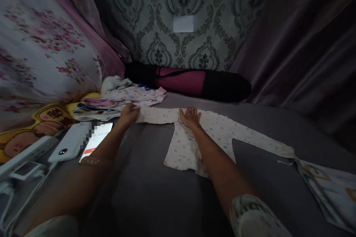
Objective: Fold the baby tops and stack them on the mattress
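A small white long-sleeved shirt [214,129] with a pale dotted print lies spread on the grey sheet, both sleeves stretched out sideways. At the end of its left-side sleeve, my left hand [129,114] has its fingers closed on the cuff. My right hand [190,117] rests on the shirt near the shoulder, palm down with the fingers apart. My right forearm hides part of the shirt's body and hem. The other sleeve reaches right, its cuff beside a folded printed cloth or packet [330,189].
Left of the shirt is a pile of folded clothes [133,96]. Nearer lie a lit phone [97,139], a white power bank [71,142] with a cable, a power strip [30,155] and a yellow cushion [50,118]. A black and magenta bag [180,81] lies along the wall.
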Available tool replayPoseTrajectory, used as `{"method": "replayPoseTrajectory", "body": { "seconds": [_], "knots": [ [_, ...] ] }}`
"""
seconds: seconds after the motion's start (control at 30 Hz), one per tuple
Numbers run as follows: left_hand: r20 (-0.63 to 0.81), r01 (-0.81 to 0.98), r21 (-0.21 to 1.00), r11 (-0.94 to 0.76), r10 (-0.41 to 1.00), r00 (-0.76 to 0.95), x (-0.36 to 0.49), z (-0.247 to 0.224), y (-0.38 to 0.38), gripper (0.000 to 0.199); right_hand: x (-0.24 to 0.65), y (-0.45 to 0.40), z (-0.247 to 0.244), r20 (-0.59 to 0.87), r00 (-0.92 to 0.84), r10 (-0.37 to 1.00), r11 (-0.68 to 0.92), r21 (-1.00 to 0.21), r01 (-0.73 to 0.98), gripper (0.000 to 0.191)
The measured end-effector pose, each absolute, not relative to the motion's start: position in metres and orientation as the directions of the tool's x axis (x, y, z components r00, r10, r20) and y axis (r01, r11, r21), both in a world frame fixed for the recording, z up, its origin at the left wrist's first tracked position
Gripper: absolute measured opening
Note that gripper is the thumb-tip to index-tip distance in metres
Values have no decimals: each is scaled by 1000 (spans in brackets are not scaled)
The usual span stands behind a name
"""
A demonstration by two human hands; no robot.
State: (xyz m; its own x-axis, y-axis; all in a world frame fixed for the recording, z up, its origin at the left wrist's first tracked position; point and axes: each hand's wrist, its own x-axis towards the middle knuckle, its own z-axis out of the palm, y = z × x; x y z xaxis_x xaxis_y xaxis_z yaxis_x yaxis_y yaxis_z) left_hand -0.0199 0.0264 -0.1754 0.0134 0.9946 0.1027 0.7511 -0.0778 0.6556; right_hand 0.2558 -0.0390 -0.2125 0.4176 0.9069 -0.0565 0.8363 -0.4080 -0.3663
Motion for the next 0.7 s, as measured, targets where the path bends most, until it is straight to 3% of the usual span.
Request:
{"method": "replayPoseTrajectory", "body": {
  "seconds": [0.13,0.27,0.4,0.53,0.63,0.7],
  "knots": [
    [219,886,442,-138,975,42,-14,-187,41,34,247,-40,-221,31,441,897,-411,-313,856,81],
    [192,935,328,-133,979,71,-10,-202,42,38,244,-40,-229,100,453,886,-412,-279,867,79],
    [188,963,255,-91,981,43,-7,-206,37,41,243,-38,-230,89,453,887,-413,-283,865,78],
    [341,983,132,-125,937,74,11,-196,31,42,247,-36,-221,7,427,904,-399,-338,852,79],
    [373,960,108,-260,905,203,50,-190,20,41,261,-44,-209,-66,350,934,-341,-450,826,78],
    [315,881,125,-456,861,400,83,-189,9,40,276,-59,-202,-42,310,950,-290,-489,823,73]
  ]
}}
